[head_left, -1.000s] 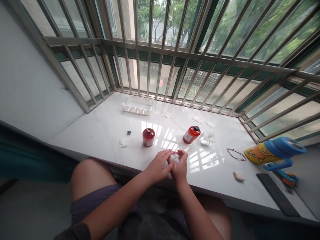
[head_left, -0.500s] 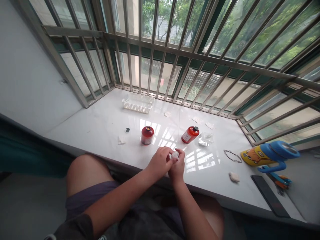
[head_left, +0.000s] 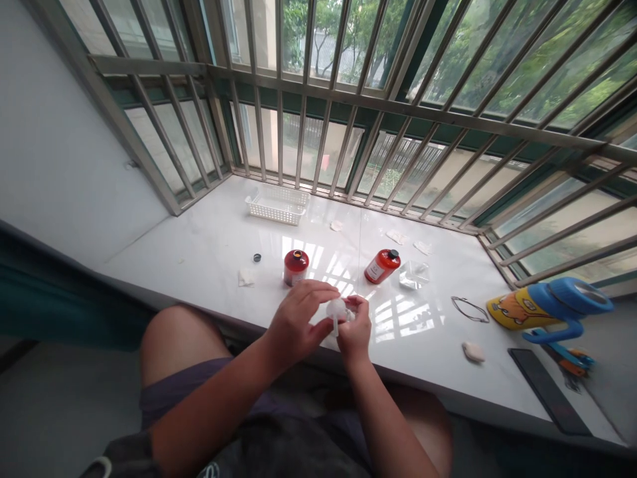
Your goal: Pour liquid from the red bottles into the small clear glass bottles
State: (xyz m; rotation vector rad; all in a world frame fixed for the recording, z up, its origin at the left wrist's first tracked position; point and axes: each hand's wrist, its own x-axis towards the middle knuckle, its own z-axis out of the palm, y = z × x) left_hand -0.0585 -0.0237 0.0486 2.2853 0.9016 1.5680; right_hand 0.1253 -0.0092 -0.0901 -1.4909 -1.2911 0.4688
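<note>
Both hands meet over the counter's front edge around a small translucent white funnel [head_left: 337, 308] with a round top and narrow stem. My left hand [head_left: 296, 315] curves about its left side, fingertips above and thumb below. Closed at its right side is my right hand [head_left: 356, 332], with a whitish bit at its fingers that may be tissue. Just beyond my left hand stands an uncapped red bottle [head_left: 296, 268]. A second red bottle [head_left: 382, 266] with a dark cap stands behind my right hand. A dark cap [head_left: 257, 257] lies left of the uncapped bottle.
A white basket [head_left: 277, 205] sits near the barred window. White tissue pieces [head_left: 245, 277] and a clear plastic tray [head_left: 414, 275] lie about. Rightward are a cord loop [head_left: 470, 309], pale case [head_left: 473, 352], phone [head_left: 547, 392], blue-yellow flask [head_left: 545, 305] and keys [head_left: 572, 382].
My left hand has shifted left and its fingers have opened wider. The funnel's round top and stem now show where only a whitish bit was visible. The view has shifted slightly.
</note>
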